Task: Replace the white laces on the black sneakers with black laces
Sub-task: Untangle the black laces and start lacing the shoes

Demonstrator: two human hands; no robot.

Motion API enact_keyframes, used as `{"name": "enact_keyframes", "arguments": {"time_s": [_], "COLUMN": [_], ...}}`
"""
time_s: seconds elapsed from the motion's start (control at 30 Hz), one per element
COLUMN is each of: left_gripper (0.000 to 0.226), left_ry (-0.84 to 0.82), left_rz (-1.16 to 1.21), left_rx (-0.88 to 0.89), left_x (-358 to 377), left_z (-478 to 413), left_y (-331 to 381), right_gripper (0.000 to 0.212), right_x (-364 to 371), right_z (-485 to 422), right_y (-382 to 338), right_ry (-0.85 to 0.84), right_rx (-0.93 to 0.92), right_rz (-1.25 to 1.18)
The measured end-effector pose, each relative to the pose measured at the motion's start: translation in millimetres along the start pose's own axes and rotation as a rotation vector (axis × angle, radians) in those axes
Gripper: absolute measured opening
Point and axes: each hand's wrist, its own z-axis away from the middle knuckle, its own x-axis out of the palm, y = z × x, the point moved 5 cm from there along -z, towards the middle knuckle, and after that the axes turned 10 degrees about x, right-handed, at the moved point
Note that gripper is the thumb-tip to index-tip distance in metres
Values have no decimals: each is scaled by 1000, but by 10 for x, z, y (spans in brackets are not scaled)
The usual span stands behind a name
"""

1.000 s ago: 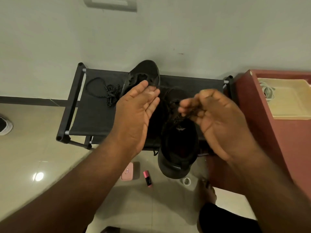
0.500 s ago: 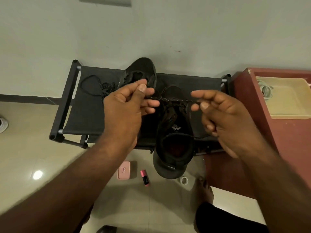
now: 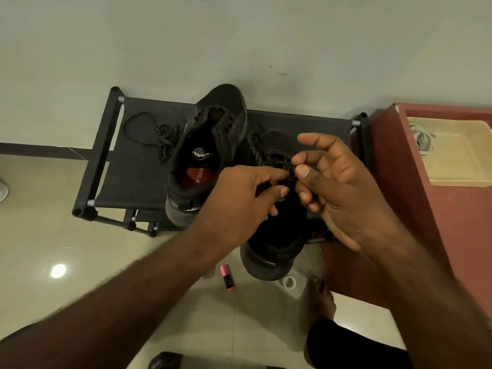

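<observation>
Centre frame: we see left hand point(image 3: 239, 206) and right hand point(image 3: 338, 187) both pinching black lace point(image 3: 254, 151) over near sneaker point(image 3: 269, 262) — close together to steady eyelet threading (our judgement). Spare lace point(image 3: 154, 134) waits upper left; white laces point(image 3: 423, 141) far right.

A black fabric-topped rack point(image 3: 138, 179) stands against the pale wall point(image 3: 239, 35), with a pink tube point(image 3: 226, 277) and a tape roll point(image 3: 288, 282) lying on the tiled floor point(image 3: 53, 235) near a red-brown cabinet point(image 3: 415, 198) that carries a cream tray point(image 3: 458, 155).
</observation>
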Motion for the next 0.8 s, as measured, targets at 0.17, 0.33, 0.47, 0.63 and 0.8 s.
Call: {"name": "enact_keyframes", "arguments": {"time_s": [0.17, 0.33, 0.47, 0.63, 0.8], "left_gripper": [13, 11, 33, 57, 32], "left_ry": [291, 466, 368, 167, 253], "left_rz": [92, 260, 165, -345, -486], "left_rx": [-20, -3, -32, -49, 101], "left_x": [-207, -352, -256, -119, -89], "left_z": [-67, -74, -78, -61, -82], "left_y": [-28, -51, -63, -89, 90], "right_gripper": [37, 28, 16, 30, 22], "right_x": [-159, -411, -540, -579, -571], "right_z": [24, 9, -39, -87, -162], "right_y": [37, 30, 135, 258, 386], "right_ry": [-83, 76, 364, 484, 440], "right_rx": [68, 33, 77, 206, 318], "right_rz": [276, 318, 201, -188, -267]}}
